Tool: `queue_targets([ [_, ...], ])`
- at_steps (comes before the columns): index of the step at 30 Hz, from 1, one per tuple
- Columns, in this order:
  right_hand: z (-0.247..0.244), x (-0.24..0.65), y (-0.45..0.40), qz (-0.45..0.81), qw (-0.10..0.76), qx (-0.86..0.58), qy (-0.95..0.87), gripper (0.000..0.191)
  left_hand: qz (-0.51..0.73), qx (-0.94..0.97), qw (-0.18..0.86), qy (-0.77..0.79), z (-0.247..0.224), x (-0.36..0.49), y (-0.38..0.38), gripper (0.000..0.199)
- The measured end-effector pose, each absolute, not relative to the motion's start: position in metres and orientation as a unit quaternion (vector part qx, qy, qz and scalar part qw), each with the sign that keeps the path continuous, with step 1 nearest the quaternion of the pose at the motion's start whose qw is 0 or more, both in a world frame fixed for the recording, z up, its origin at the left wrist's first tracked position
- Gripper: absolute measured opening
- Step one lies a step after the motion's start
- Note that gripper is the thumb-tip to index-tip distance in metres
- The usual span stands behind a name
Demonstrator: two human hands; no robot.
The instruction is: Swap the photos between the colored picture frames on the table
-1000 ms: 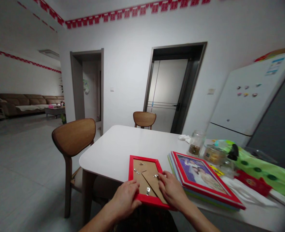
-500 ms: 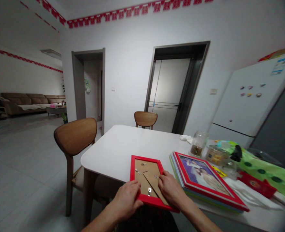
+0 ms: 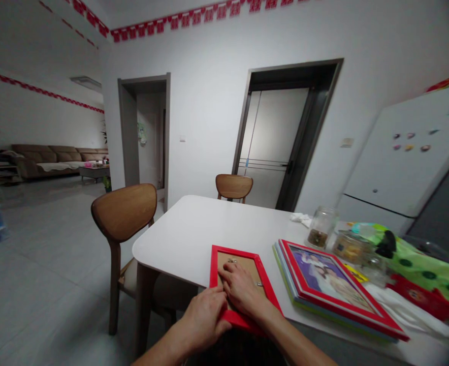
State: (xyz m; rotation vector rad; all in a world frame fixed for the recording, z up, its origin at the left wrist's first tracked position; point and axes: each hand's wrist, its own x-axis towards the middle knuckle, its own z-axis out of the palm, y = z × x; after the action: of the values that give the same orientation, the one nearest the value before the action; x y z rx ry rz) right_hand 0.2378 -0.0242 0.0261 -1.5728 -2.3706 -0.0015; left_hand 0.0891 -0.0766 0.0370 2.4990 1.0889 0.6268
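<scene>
Head view: by the near edge of the white, round-cornered dining table (image 3: 209, 221), a stack of rectangular picture frames with a red-rimmed photograph on top (image 3: 333, 277) is set to the right; just left of it, a smaller red rectangular picture frame (image 3: 270, 287) is laid face down, its far part rested on the table and its near end apparently held out past the edge; inside its rim, a flat brown backing board (image 3: 250, 269) is exposed. The near left corner is gripped by the left hand (image 3: 206, 310); the board is crossed by the right hand (image 3: 242, 290), palm down with fingers bent toward the left rim, and whether anything is pinched beneath them cannot be told. A small silver metal tab (image 3: 260, 284) is seen at the right; for good work here, the corner should be held firmly, pressure spread evenly, and tabs eased with fingertips, never forced.
</scene>
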Motion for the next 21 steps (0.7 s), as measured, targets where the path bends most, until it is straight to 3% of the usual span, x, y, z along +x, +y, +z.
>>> queue_targets([
  [5,0.025,0.246,-0.020,0.014,0.178,-0.535,-0.826,0.027,0.207,0.879,0.171,0.393,0.036,0.087,-0.077,0.035],
  [9,0.025,0.258,0.001,0.031,0.215,-0.616,-0.758,0.030,0.183,0.885,0.176,0.390,0.037,0.080,-0.080,0.039],
  [15,0.019,0.268,0.028,0.041,0.207,-0.687,-0.695,0.024,0.170,0.884,0.193,0.390,0.045,0.076,-0.086,0.025],
  [21,0.017,0.272,0.044,0.050,0.202,-0.742,-0.638,0.020,0.176,0.879,0.201,0.394,0.047,0.076,-0.086,0.035],
])
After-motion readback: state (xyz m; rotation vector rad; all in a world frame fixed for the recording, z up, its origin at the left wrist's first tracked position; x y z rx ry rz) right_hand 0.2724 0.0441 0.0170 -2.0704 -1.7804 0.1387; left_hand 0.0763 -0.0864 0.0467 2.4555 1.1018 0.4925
